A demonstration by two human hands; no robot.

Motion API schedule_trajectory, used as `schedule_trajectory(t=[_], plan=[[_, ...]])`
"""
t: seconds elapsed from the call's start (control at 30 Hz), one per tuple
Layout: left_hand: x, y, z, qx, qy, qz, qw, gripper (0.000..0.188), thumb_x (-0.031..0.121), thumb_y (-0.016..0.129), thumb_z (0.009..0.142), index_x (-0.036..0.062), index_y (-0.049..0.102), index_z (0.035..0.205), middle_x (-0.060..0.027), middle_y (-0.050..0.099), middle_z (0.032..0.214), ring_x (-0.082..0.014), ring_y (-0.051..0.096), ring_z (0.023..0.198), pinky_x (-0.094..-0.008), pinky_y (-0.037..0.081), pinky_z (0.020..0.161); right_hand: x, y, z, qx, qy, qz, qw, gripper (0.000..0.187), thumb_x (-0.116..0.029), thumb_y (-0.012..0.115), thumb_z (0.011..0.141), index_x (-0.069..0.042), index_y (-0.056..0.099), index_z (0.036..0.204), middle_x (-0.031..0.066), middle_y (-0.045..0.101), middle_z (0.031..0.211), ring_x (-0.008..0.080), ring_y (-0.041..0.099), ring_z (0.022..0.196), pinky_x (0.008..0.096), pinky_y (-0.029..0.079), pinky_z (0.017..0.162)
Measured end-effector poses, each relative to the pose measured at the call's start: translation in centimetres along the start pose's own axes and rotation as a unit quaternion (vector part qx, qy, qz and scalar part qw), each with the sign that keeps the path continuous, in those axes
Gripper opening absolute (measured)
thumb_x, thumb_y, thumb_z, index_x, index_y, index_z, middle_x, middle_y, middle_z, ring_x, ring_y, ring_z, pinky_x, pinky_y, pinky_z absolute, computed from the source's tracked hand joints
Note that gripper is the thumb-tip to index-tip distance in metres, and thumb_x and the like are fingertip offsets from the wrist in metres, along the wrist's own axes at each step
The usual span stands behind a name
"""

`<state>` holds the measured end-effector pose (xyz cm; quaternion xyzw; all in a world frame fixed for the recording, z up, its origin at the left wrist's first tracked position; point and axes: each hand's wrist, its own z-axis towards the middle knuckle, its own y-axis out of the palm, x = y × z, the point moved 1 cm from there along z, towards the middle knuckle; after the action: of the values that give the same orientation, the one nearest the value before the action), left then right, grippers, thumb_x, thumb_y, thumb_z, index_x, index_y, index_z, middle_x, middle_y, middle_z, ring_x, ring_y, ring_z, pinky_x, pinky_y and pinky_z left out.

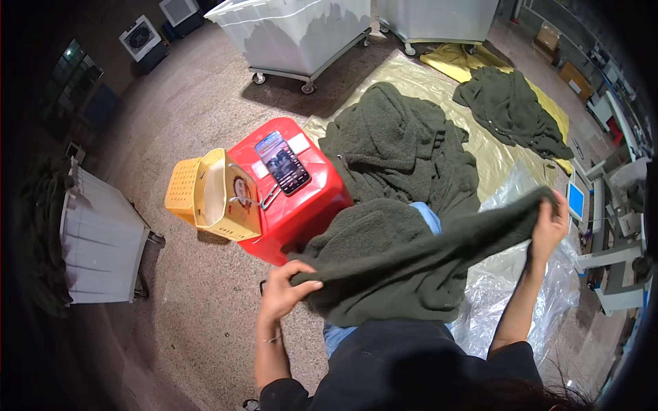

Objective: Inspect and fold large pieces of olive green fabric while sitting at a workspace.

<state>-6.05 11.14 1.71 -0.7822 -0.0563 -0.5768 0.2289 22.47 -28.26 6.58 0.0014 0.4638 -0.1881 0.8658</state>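
A dark green fleece garment [411, 264] lies across my lap and is stretched wide between my hands. My left hand [284, 286] grips its left end, thumb on top of the cloth. Farther right and higher, my right hand [550, 222] pinches the other end. The edge between them is pulled into a long fold, and the rest drapes over my knees. Just beyond is a heap of similar dark green fleece [404, 140]. Which kind of garment it is, I cannot tell.
A red stool [308, 205] at my left carries a phone [282, 163] and small scissors [272, 196]; yellow baskets [229, 198] hang beside it. Clear plastic sheeting [500, 294] lies right. Wheeled grey bins [295, 34] stand ahead, a white fabric cart [103, 236] left, another green pile [510, 109] far right.
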Motion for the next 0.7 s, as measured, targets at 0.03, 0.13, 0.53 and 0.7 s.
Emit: schedule_trajectory(t=[0.03, 0.13, 0.53, 0.7], plan=[[-0.3, 1.7, 1.0, -0.017, 0.017, -0.043, 0.999, 0.021, 0.004, 0.079, 0.069, 0.0035, 0.065, 0.084, 0.001, 0.063, 0.079, -0.0075, 0.058, 0.072, -0.0224, 0.047, 0.067, 1.5, -2.3, 0.5, 0.051, -0.002, 0.011, 0.999, 0.02, 0.0, 0.054, 0.093, 0.001, 0.059, 0.112, 0.0053, 0.061, 0.105, 0.0128, 0.058, 0.097, 0.0256, 0.045, 0.089], [1.0, 6.4, 3.5, -0.026, -0.013, -0.195, 0.98, 0.017, 0.005, 0.077, 0.074, 0.0026, 0.062, 0.08, -0.0001, 0.063, 0.078, -0.007, 0.058, 0.069, -0.0217, 0.047, 0.065, 0.6, -6.3, 0.1, 0.04, 0.068, 0.152, 0.985, 0.015, -0.004, 0.053, 0.095, -0.001, 0.053, 0.11, 0.0126, 0.063, 0.103, 0.0194, 0.06, 0.093, 0.0296, 0.048, 0.084], [3.2, 14.3, 4.9, -0.11, -0.09, -0.345, 0.928, 0.024, -0.002, 0.068, 0.083, -0.003, 0.065, 0.106, 0.0004, 0.063, 0.079, -0.0016, 0.055, 0.066, -0.0157, 0.043, 0.058, -5.5, 8.7, -13.7, -0.504, -0.118, 0.17, 0.839, 0.038, 0.006, 0.06, 0.071, -0.006, 0.065, 0.107, 0.0073, 0.065, 0.102, 0.0252, 0.067, 0.081, 0.0325, 0.055, 0.068], [2.5, 13.6, 4.3, -0.045, -0.091, -0.334, 0.937, 0.023, -0.004, 0.068, 0.082, -0.0026, 0.065, 0.104, 0.0033, 0.059, 0.074, -0.0008, 0.052, 0.062, -0.0152, 0.041, 0.056, -5.1, 9.8, -15.4, -0.504, -0.187, 0.106, 0.837, 0.04, 0.007, 0.062, 0.066, -0.004, 0.066, 0.104, 0.0099, 0.065, 0.095, 0.0258, 0.066, 0.078, 0.032, 0.055, 0.067]])
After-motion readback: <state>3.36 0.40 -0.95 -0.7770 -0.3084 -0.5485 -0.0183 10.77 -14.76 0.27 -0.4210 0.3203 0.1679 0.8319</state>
